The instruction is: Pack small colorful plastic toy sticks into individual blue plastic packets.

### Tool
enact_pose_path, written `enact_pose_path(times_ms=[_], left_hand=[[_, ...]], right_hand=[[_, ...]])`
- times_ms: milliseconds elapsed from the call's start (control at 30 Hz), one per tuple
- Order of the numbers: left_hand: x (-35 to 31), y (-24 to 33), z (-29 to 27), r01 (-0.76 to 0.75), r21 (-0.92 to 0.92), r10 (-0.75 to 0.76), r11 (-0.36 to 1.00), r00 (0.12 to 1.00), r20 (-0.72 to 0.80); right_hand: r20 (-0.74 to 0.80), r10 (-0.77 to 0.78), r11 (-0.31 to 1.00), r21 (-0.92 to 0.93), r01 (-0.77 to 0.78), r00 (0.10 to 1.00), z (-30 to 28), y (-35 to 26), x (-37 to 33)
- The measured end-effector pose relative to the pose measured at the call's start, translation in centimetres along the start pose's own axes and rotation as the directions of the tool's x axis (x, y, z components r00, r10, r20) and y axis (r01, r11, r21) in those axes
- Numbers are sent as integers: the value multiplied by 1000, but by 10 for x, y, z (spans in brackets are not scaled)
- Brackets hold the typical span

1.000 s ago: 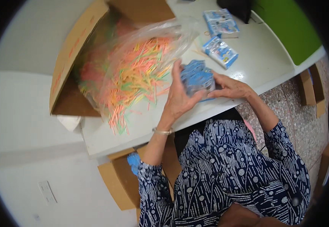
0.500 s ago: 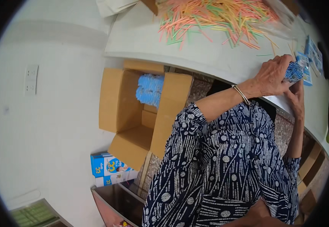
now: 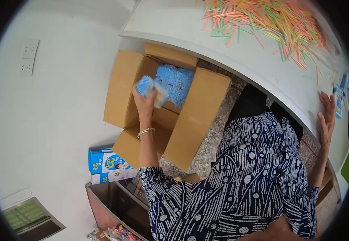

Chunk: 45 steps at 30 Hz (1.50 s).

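My left hand (image 3: 144, 105) reaches into the open cardboard box (image 3: 198, 114), its fingers closed round a small blue-and-clear packet (image 3: 161, 95) that looks filled with thin sticks. Next to it in the box lie similar blue packets (image 3: 175, 83), stacked in rows with their dotted ends up. Over at the table's right edge, my right hand (image 3: 326, 120) has its fingers apart and holds nothing. Flat blue-and-white packets (image 3: 339, 96) lie on the table just beyond those fingers.
A heap of thin pink, yellow and green sticks (image 3: 271, 24) covers the far part of the white table (image 3: 222, 52). Blue-and-white printed cartons (image 3: 112, 165) stand left of the box. An open bin (image 3: 110, 203) sits nearer to me, and a white wall (image 3: 62, 120) bounds the left.
My left hand has swung from the table's right side down left into the box, carrying the packet. My right hand has let go and stays by the table edge. The view has shifted.
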<state>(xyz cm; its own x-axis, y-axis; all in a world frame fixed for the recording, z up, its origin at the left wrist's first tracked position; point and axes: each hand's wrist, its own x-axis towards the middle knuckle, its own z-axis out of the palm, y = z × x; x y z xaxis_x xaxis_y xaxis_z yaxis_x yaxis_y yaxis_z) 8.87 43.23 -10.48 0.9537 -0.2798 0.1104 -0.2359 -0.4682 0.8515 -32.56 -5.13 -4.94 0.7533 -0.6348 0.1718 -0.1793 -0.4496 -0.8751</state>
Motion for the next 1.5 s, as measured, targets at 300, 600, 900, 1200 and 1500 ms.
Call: enact_pose_path(times_ms=[300, 600, 900, 1200, 1500], left_hand=[[-59, -118, 12, 330, 156, -355, 931, 919, 173], [-42, -159, 19, 402, 276, -401, 873, 914, -64], [-26, -243, 50, 331, -89, -335, 939, 831, -444], [-36, -260, 25, 293, 304, -271, 907, 956, -113], [-34, -254, 24, 354, 345, -280, 869, 927, -248]], right_hand=[[30, -26, 985, -172, 30, 999, -3, 11, 1], [-24, -11, 984, -179, 6, 1000, -1, 9, -3], [31, -55, 952, -300, 62, 998, -3, 8, 1], [0, 0, 952, -305, 0, 1000, 5, 2, -1], [5, -14, 953, -302, 15, 1000, 7, 3, 0]])
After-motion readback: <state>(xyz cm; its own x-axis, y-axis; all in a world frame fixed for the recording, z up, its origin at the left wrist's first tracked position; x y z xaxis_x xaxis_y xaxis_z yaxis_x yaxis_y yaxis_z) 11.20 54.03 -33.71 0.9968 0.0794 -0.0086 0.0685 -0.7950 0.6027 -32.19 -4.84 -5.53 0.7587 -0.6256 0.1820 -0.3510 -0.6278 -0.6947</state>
